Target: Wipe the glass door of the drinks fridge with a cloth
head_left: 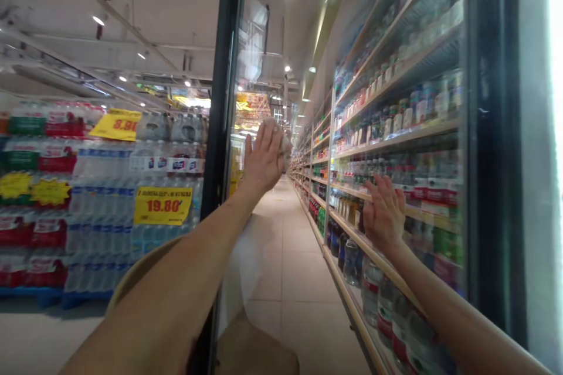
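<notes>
A glass door [292, 258] with a dark frame stands upright in front of me. My left hand [264, 158] reaches up to the glass with its back towards me. Under its fingers, a crumpled pale cloth [285, 145] shows at the right edge, pressed flat by the hand; the palm side is hidden. Lower and farther right, my right hand [386, 214] is raised with fingers stretched, against or close to the pane. Nothing shows in it. Bottles and shelves appear behind it through the glass, slightly blurred.
Drink shelves [396, 135] with bottles and cans run along the right side of a tiled aisle [281, 234]. Stacked packs of bottled drinks [97, 217] stand at left under yellow price signs [162, 205]. The dark door frame [222, 82] rises between them; another dark upright [495, 146] is at right.
</notes>
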A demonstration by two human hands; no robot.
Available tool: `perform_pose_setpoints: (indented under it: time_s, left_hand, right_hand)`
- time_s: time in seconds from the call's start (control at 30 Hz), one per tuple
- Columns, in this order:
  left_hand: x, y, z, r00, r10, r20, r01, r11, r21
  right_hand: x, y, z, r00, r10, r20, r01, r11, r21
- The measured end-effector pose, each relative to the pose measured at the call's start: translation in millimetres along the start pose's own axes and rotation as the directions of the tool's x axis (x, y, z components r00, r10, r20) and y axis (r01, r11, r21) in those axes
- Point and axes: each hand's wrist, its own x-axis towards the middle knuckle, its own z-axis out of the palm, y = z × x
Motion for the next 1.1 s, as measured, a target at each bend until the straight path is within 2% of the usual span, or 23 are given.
perform_pose_setpoints:
  time_s: [0.03,0.07,0.13,0.17,0.2,0.23,0.27,0.3,0.33,0.4,0.47,0.53,0.6,0.7,0.8,0.87,0.93,1.03,1.07,1.1]
  left_hand:
    - [-3.8,4.5,0.7,0.998,0.059,0.020,-0.059,0.998,-0.013]
    - [-8.7,10.5,1.5,0.982,0.179,0.058,-0.177,0.983,-0.039]
    - [-18.6,22.3,3.2,0.888,0.441,0.130,-0.429,0.897,-0.111]
    - [-21.9,26.0,3.9,0.853,0.502,0.144,-0.486,0.864,-0.133]
    - [-23.5,27.6,4.8,0.862,0.487,0.138,-0.471,0.872,-0.132]
    - [-23.6,27.2,5.8,0.909,0.403,0.110,-0.391,0.913,-0.113]
    - [-22.4,25.3,7.1,0.960,0.272,0.065,-0.266,0.960,-0.092]
    - [-20.7,22.5,8.6,0.991,0.134,0.013,-0.133,0.988,-0.080]
    - [-19.0,19.7,10.5,0.999,0.023,-0.037,-0.026,0.996,-0.081]
    - [-17.4,15.6,14.3,0.992,-0.075,-0.104,0.064,0.993,-0.103]
    - [-18.8,14.3,17.3,0.988,-0.083,-0.133,0.067,0.990,-0.121]
    - [-21.8,13.8,18.5,0.986,-0.092,-0.142,0.072,0.987,-0.143]
    - [-24.5,11.5,18.0,0.990,-0.072,-0.124,0.050,0.983,-0.174]
    - [-26.8,3.4,16.8,0.995,-0.001,-0.102,-0.025,0.968,-0.251]
    - [-29.4,-6.2,17.9,0.990,0.021,-0.139,-0.069,0.937,-0.343]
    - [-32.3,-10.9,19.8,0.984,0.013,-0.179,-0.081,0.924,-0.374]
    - [-35.7,-12.9,21.9,0.978,-0.008,-0.210,-0.072,0.927,-0.368]
    - [-39.6,-9.9,24.5,0.980,-0.041,-0.193,-0.021,0.951,-0.309]
    - [-40.4,-7.5,25.1,0.984,-0.053,-0.170,0.003,0.960,-0.281]
    - [-40.8,-4.6,25.5,0.988,-0.063,-0.142,0.026,0.968,-0.248]
  right_hand:
    - [-0.1,-0.3,0.3,1.000,0.007,0.007,-0.007,1.000,0.004]
    - [-0.2,-0.5,0.6,1.000,0.012,0.016,-0.013,1.000,0.009]
    - [-0.8,0.0,1.4,0.999,0.020,0.028,-0.021,1.000,0.021]
    - [-1.3,0.8,1.7,0.999,0.020,0.029,-0.021,0.999,0.027]
    - [-2.0,2.0,1.9,0.999,0.017,0.028,-0.018,0.999,0.030]
    - [-2.6,3.3,2.0,1.000,0.016,0.024,-0.017,0.999,0.030]
    - [-3.1,4.2,1.9,1.000,0.016,0.021,-0.017,0.999,0.027]
    - [-3.0,4.1,1.6,1.000,0.017,0.020,-0.017,1.000,0.021]
    - [-2.0,2.4,1.0,0.999,0.021,0.025,-0.021,1.000,0.011]
    - [4.6,-8.7,-0.9,0.999,0.025,0.043,-0.026,1.000,0.006]
    - [19.0,-31.6,-2.8,0.997,-0.029,0.072,0.024,0.997,0.073]
    - [40.9,-62.8,-2.9,0.983,-0.141,0.121,0.113,0.970,0.215]
    - [65.7,-93.6,0.6,0.945,-0.218,0.246,0.132,0.937,0.323]
    - [95.7,-124.5,11.1,0.921,-0.125,0.368,-0.001,0.945,0.326]
    - [109.5,-135.0,21.4,0.929,-0.081,0.361,-0.021,0.962,0.271]
    - [111.6,-130.3,25.7,0.940,-0.088,0.329,0.016,0.977,0.213]
    - [108.5,-110.4,25.2,0.950,-0.094,0.297,0.053,0.988,0.145]
    - [94.6,-44.4,11.5,0.966,-0.042,0.256,0.027,0.998,0.065]
    - [89.1,-15.9,4.5,0.972,0.011,0.233,-0.020,0.999,0.036]
    - [84.4,12.0,-2.2,0.981,0.105,0.160,-0.105,0.994,-0.006]
